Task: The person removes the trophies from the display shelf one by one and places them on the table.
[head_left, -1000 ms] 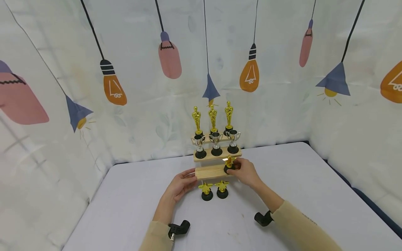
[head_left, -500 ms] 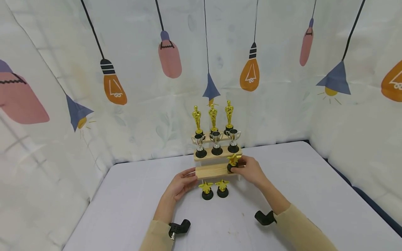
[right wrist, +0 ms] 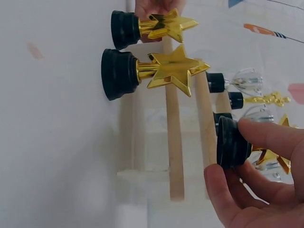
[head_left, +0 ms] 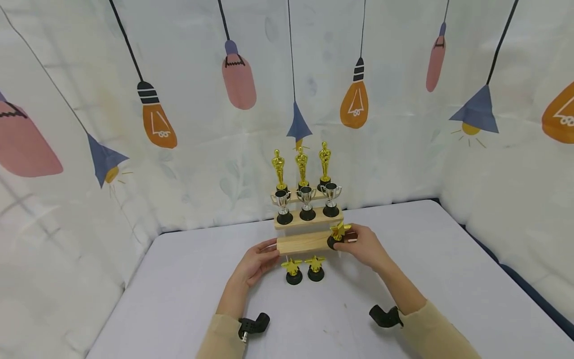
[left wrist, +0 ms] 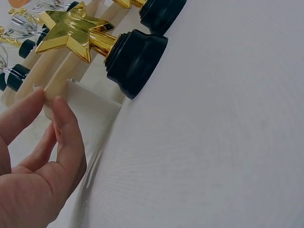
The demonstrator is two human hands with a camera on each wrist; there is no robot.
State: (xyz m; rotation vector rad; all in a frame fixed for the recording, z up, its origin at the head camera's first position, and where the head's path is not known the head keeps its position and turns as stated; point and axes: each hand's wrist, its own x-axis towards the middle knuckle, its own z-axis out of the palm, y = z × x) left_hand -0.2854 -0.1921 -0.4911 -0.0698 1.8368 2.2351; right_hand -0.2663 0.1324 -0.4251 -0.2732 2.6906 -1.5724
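My left hand (head_left: 254, 262) pinches the left end of the lowest wooden shelf (head_left: 302, 243) between thumb and fingers, as the left wrist view shows. With thumb and fingers my right hand (head_left: 366, 247) holds a gold star trophy (head_left: 339, 232) by its black base (right wrist: 232, 142), at that shelf's right end. In the right wrist view the base appears a little above the board. Two more star trophies, left (head_left: 293, 270) and right (head_left: 316, 269), stand upright on the table in front of the shelf.
Silver cup trophies (head_left: 307, 198) line the middle shelf (head_left: 293, 223). Gold figure trophies (head_left: 302, 167) occupy the top shelf behind them. A white cloth covers the table (head_left: 188, 279), and a lamp-patterned curtain (head_left: 202, 164) hangs around its back and sides.
My right hand has moved the star trophy a short way right along the lowest shelf, to its end. The left hand keeps its grip on the shelf's left end.
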